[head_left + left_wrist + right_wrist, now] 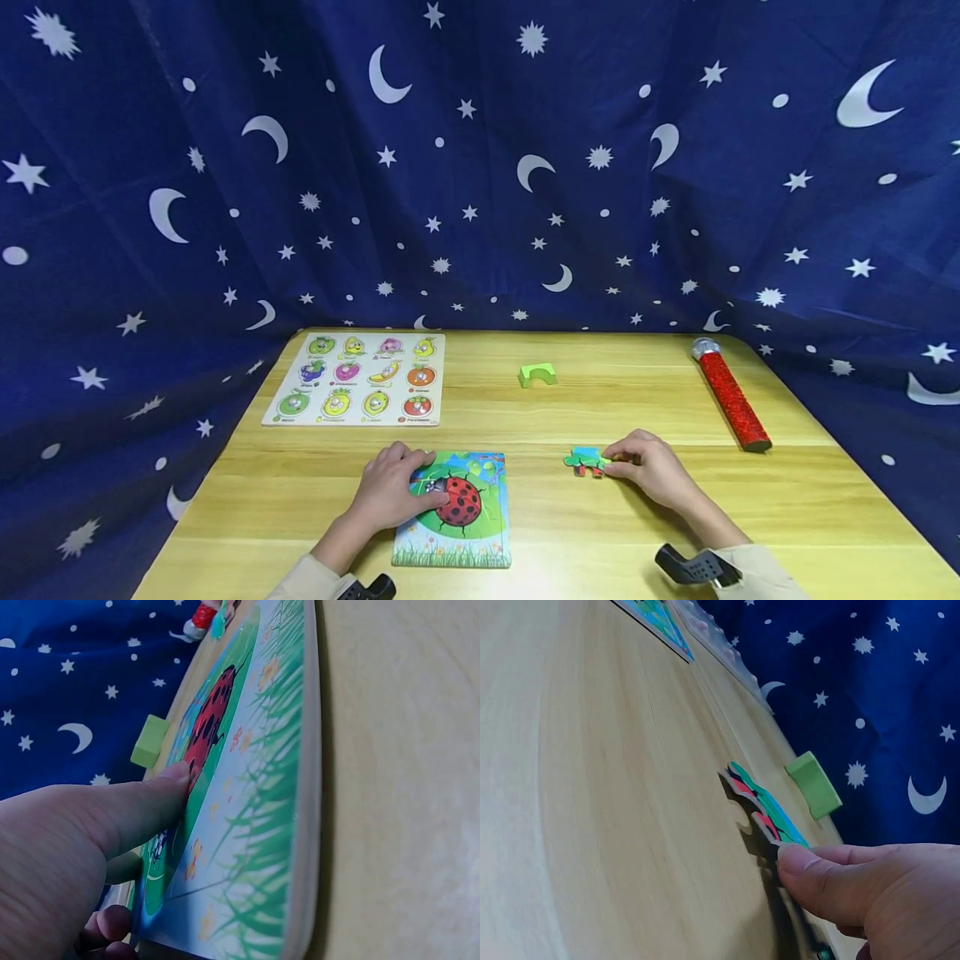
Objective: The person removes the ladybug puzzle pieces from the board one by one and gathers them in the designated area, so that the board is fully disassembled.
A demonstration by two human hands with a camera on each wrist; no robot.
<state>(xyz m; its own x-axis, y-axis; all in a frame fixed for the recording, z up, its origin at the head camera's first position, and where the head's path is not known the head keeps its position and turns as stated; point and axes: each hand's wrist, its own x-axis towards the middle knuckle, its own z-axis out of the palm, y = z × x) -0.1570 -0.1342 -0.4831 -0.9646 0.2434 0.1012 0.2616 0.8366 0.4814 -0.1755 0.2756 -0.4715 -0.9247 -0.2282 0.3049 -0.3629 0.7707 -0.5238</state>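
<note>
Small printed captions run beneath the fruits on the fruit puzzle board [369,357] at the left of the frame, too small to read with certainty. The ladybug puzzle [468,546] lies at lower centre of the head view, under the left hand [390,487]; the puzzle piece [588,457] is right of it, well apart, at the right hand's [654,472] fingertips. The left hand grips the puzzle's left side, thumb on the ladybug picture, fingers curled at the edge. The right hand reaches in from lower right, pinching the piece between thumb and fingers. Farther back on the bench [285,508] stand a green arch block [537,367] and, far right, a red glittery microphone [732,398].
</note>
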